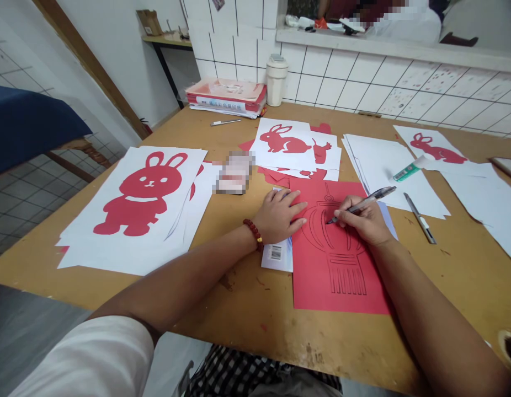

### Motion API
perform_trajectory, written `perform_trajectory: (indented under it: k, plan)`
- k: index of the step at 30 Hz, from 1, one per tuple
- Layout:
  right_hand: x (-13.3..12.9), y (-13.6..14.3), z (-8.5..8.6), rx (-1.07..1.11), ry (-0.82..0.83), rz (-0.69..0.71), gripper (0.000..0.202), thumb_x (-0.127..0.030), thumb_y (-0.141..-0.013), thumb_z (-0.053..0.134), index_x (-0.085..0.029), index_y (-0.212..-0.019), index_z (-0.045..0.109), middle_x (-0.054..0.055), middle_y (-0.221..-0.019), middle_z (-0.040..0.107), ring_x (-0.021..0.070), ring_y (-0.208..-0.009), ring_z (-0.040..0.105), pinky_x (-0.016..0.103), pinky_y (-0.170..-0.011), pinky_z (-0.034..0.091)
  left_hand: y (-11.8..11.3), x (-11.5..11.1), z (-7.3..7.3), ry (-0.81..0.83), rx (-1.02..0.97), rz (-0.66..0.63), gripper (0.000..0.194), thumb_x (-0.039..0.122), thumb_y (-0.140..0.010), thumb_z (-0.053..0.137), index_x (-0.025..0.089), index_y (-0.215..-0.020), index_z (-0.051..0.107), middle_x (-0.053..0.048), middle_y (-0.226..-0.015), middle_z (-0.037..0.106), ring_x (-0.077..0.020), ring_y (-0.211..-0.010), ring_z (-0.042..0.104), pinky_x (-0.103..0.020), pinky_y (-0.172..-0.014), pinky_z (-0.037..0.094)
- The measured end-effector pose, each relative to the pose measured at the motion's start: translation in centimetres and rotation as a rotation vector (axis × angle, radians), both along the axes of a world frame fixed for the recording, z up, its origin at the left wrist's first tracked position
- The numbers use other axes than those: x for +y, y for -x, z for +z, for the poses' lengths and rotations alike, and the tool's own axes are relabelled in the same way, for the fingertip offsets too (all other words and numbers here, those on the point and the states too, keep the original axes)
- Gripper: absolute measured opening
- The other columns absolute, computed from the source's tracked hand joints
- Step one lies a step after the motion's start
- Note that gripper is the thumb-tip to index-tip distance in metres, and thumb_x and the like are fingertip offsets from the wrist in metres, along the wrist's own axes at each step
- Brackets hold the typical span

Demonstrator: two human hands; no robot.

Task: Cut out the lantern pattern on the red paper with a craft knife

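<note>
A sheet of red paper [313, 275] lies on the table, bearing a lantern outline with a fringe drawn in dark lines. My right hand [365, 218] is closed around a pen [373, 197], its tip down on the lantern's body. Spread flat, my left hand [280, 216] rests at the paper's left edge, fingertips on the red sheet. Under that palm and partly beneath the paper is a pale booklet [276, 260] with a barcode. The right hand covers part of the drawing.
White sheets with a red paper rabbit [135, 198] lie left on the wooden table [247, 300]. Another rabbit sheet [282, 160] is ahead. A glue stick [410, 168] and craft knife [421, 218] lie right. A paper stack [226, 98] and white cup [276, 80] stand by the wall.
</note>
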State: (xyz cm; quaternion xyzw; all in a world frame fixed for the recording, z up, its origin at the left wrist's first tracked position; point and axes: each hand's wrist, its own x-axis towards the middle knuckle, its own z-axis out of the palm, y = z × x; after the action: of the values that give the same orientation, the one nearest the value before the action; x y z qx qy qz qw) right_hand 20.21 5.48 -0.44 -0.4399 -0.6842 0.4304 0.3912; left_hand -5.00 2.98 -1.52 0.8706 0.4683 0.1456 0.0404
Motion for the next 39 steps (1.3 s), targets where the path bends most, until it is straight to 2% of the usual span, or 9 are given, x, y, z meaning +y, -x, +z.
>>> perform_trajectory:
  k: [9, 11, 15, 18, 22, 27, 39]
  plan:
    - [0.0, 0.1, 0.4, -0.006, 0.025, 0.033, 0.028, -0.034, -0.074, 0.081, -0.020, -0.060, 0.061, 0.001, -0.049, 0.059, 0.0128, -0.046, 0.050, 0.029, -0.049, 0.037, 0.0, 0.0, 0.0, 0.014, 0.019, 0.009, 0.047, 0.048, -0.102, 0.045, 0.024, -0.141, 0.058, -0.010, -0.157, 0.043, -0.0334, -0.142, 0.038, -0.055, -0.120, 0.025]
    - [-0.1, 0.1, 0.2, 0.048, 0.025, -0.014, 0.026, -0.033, -0.075, 0.079, -0.020, -0.061, 0.061, 0.000, -0.049, 0.058, 0.0123, -0.045, 0.048, 0.028, -0.048, 0.035, 0.0, 0.0, 0.0, 0.019, 0.016, 0.008, 0.047, 0.047, -0.102, 0.046, 0.024, -0.141, 0.058, -0.010, -0.157, 0.043, -0.0337, -0.142, 0.037, -0.055, -0.120, 0.026]
    - [-0.8, -0.1, -0.3, 0.175, 0.010, -0.200, 0.025, -0.028, -0.078, 0.074, -0.021, -0.061, 0.058, -0.003, -0.046, 0.052, 0.0102, -0.043, 0.041, 0.027, -0.045, 0.028, 0.0, 0.1, 0.0, 0.028, 0.003, 0.011, 0.047, 0.047, -0.101, 0.046, 0.024, -0.140, 0.058, -0.010, -0.157, 0.044, -0.0333, -0.142, 0.037, -0.056, -0.119, 0.025]
    - [-1.9, -0.2, -0.5, 0.132, -0.003, -0.233, 0.024, -0.027, -0.079, 0.074, -0.021, -0.062, 0.058, -0.002, -0.049, 0.055, 0.0108, -0.046, 0.045, 0.027, -0.048, 0.032, -0.1, 0.1, 0.0, 0.036, -0.001, 0.014, 0.047, 0.047, -0.101, 0.047, 0.024, -0.140, 0.059, -0.010, -0.156, 0.044, -0.0331, -0.142, 0.037, -0.056, -0.120, 0.025]
    - [-2.7, -0.2, -0.6, 0.087, 0.003, -0.207, 0.022, -0.030, -0.079, 0.075, -0.021, -0.066, 0.060, -0.002, -0.053, 0.059, 0.0122, -0.049, 0.049, 0.028, -0.050, 0.036, -0.1, 0.1, 0.0, 0.010, 0.000, 0.011, 0.046, 0.048, -0.101, 0.047, 0.025, -0.139, 0.060, -0.010, -0.156, 0.045, -0.0323, -0.141, 0.039, -0.055, -0.119, 0.027]
    - [-2.5, -0.1, -0.6, 0.030, 0.012, -0.150, 0.025, -0.034, -0.080, 0.076, -0.021, -0.065, 0.059, -0.001, -0.053, 0.060, 0.0131, -0.050, 0.051, 0.028, -0.051, 0.037, -0.1, 0.0, 0.2, 0.006, 0.020, 0.022, 0.046, 0.048, -0.101, 0.047, 0.025, -0.139, 0.060, -0.009, -0.155, 0.045, -0.0317, -0.141, 0.039, -0.053, -0.118, 0.028]
    - [-2.7, 0.2, -0.2, -0.027, 0.003, -0.137, 0.026, -0.034, -0.082, 0.074, -0.022, -0.065, 0.059, -0.001, -0.055, 0.059, 0.0128, -0.051, 0.050, 0.028, -0.050, 0.037, -0.2, 0.0, -0.1, -0.012, -0.002, 0.014, 0.045, 0.047, -0.100, 0.049, 0.024, -0.137, 0.061, -0.010, -0.154, 0.046, -0.0323, -0.139, 0.040, -0.054, -0.118, 0.028]
